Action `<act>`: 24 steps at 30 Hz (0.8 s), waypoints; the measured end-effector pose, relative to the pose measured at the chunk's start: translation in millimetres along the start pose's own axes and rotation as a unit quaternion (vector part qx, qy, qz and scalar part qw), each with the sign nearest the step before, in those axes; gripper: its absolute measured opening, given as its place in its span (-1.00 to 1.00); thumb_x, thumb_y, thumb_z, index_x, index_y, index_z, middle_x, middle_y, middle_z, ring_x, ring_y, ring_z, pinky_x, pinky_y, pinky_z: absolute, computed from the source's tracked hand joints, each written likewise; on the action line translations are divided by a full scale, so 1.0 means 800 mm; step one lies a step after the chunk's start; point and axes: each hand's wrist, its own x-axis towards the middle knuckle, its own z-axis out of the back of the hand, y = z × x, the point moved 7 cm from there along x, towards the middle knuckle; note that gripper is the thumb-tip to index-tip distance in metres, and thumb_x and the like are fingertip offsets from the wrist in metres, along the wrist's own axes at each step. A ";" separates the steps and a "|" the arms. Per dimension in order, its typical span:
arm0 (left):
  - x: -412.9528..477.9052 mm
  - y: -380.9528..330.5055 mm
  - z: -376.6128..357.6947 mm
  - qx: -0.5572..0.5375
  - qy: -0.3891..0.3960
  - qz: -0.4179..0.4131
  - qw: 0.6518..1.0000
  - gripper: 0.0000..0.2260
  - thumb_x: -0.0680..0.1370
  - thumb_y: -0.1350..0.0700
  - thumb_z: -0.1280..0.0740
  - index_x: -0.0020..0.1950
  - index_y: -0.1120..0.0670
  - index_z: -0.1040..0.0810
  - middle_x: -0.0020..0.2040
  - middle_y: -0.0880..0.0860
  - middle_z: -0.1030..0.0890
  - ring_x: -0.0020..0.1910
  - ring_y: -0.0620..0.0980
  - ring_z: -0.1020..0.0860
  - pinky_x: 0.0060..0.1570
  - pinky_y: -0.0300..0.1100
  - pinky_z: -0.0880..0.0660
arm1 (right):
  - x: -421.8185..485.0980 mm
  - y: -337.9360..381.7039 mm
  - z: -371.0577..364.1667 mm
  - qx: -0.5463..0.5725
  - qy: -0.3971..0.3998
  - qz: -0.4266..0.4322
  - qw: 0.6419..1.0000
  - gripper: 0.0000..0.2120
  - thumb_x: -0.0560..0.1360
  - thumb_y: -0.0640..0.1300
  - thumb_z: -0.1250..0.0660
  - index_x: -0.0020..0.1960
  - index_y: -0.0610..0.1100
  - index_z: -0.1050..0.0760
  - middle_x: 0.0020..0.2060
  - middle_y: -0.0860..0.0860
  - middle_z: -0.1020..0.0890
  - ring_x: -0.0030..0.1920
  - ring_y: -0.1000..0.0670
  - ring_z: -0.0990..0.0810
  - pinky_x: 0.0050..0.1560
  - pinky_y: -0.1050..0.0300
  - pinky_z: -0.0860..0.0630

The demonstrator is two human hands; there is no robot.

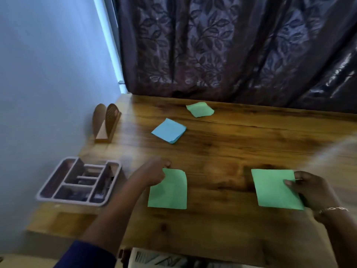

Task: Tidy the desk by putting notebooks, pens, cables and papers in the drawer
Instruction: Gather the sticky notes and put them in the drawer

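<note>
Two green papers lie near the front of the wooden desk (222, 151). My left hand (154, 174) pinches the upper left corner of the left green paper (170, 192), whose top edge curls up. My right hand (313, 188) grips the right edge of the right green paper (274, 188), thumb on top. Farther back lie a blue paper pad (169, 130) and another green paper (200, 109), both untouched. No drawer is visible.
A grey compartment tray (77, 182) with small items sits at the desk's left edge. A wooden letter holder (106, 122) stands behind it by the wall. A dark patterned curtain (231, 45) hangs behind the desk. Printed paper (158, 258) shows below the front edge.
</note>
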 end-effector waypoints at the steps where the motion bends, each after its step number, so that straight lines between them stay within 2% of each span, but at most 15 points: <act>1: -0.001 0.006 0.000 0.013 -0.005 0.007 1.000 -0.63 0.53 0.35 -0.15 0.27 0.10 -0.48 0.25 0.12 -0.47 0.18 0.07 -0.46 0.04 -0.15 -0.42 | -0.013 0.006 -0.023 0.045 0.030 -0.004 0.999 -0.86 0.33 -0.25 -0.47 -0.17 -0.22 -0.53 -0.13 -0.27 -0.63 -0.30 -0.13 -0.58 -0.42 0.13 -0.58; 2: -0.003 0.012 0.000 0.022 -0.013 0.013 1.000 -0.63 0.54 0.34 -0.15 0.29 0.07 -0.46 0.27 0.11 -0.46 0.20 0.06 -0.45 0.04 -0.17 -0.42 | -0.021 0.006 -0.045 0.072 0.048 -0.017 0.996 -0.78 0.31 -0.21 -0.49 -0.12 -0.25 -0.54 -0.17 -0.23 -0.65 -0.30 -0.12 -0.60 -0.41 0.10 -0.58; 5: -0.006 0.022 -0.003 0.034 -0.045 0.024 0.998 -0.65 0.53 0.32 -0.17 0.24 0.02 -0.48 0.26 0.07 -0.48 0.17 0.03 -0.46 0.02 -0.17 -0.45 | -0.041 -0.002 -0.106 0.056 0.076 -0.049 0.994 -0.90 0.43 -0.40 -0.32 -0.08 -0.28 -0.51 -0.18 -0.21 -0.61 -0.26 -0.09 -0.58 -0.31 0.10 -0.55; 8: -0.012 0.022 -0.004 0.067 -0.082 0.017 0.994 -0.67 0.53 0.29 -0.19 0.21 -0.02 -0.47 0.23 0.06 -0.46 0.17 0.03 -0.43 0.00 -0.17 -0.42 | -0.051 -0.012 -0.149 0.027 0.093 -0.050 0.994 -0.86 0.39 -0.46 -0.34 -0.10 -0.30 -0.50 -0.29 -0.13 -0.63 -0.36 -0.02 -0.62 -0.41 0.19 -0.56; 9: -0.012 0.021 -0.005 0.076 -0.089 0.010 0.993 -0.67 0.53 0.28 -0.19 0.22 -0.03 -0.46 0.23 0.06 -0.45 0.18 0.04 -0.42 0.01 -0.16 -0.41 | -0.052 -0.015 -0.157 0.009 0.091 -0.043 0.995 -0.86 0.38 -0.45 -0.36 -0.10 -0.30 -0.50 -0.29 -0.12 -0.63 -0.35 -0.01 -0.63 -0.37 0.17 -0.57; 12: -0.014 0.017 -0.008 0.098 -0.097 -0.015 0.990 -0.65 0.53 0.26 -0.18 0.25 -0.06 -0.42 0.23 0.06 -0.43 0.21 0.05 -0.38 0.08 -0.11 -0.40 | -0.050 -0.018 -0.164 -0.135 0.061 0.011 0.989 -0.85 0.37 -0.30 -0.45 -0.10 -0.24 -0.51 -0.19 -0.13 -0.64 -0.15 -0.09 -0.63 -0.14 0.03 -0.56; 16: -0.015 0.016 -0.009 0.123 -0.100 -0.049 0.986 -0.60 0.52 0.27 -0.21 0.28 -0.11 -0.40 0.24 0.03 -0.42 0.23 0.04 -0.37 0.12 -0.09 -0.39 | -0.058 -0.007 -0.157 -0.318 0.011 0.076 0.945 -0.75 0.38 -0.05 -0.44 -0.04 -0.17 -0.52 -0.17 -0.08 -0.63 -0.12 -0.11 -0.60 -0.14 0.04 -0.50; 22: -0.017 0.013 -0.011 0.160 -0.091 -0.081 0.980 -0.56 0.53 0.29 -0.17 0.30 -0.14 -0.37 0.28 0.03 -0.38 0.29 0.05 -0.32 0.21 -0.04 -0.34 | -0.060 0.001 -0.157 -0.427 0.013 0.101 0.898 -0.69 0.42 0.13 -0.35 -0.01 -0.08 -0.46 -0.26 0.02 -0.55 -0.15 -0.05 -0.59 -0.25 0.14 -0.43; 24: -0.017 0.014 -0.013 0.166 -0.087 -0.078 0.979 -0.55 0.52 0.29 -0.17 0.31 -0.14 -0.36 0.28 0.03 -0.37 0.29 0.04 -0.30 0.22 -0.04 -0.32 | -0.058 0.001 -0.157 -0.439 0.024 0.102 0.892 -0.65 0.43 0.17 -0.33 0.04 -0.06 -0.42 -0.19 0.03 -0.57 -0.12 -0.03 -0.59 -0.24 0.15 -0.42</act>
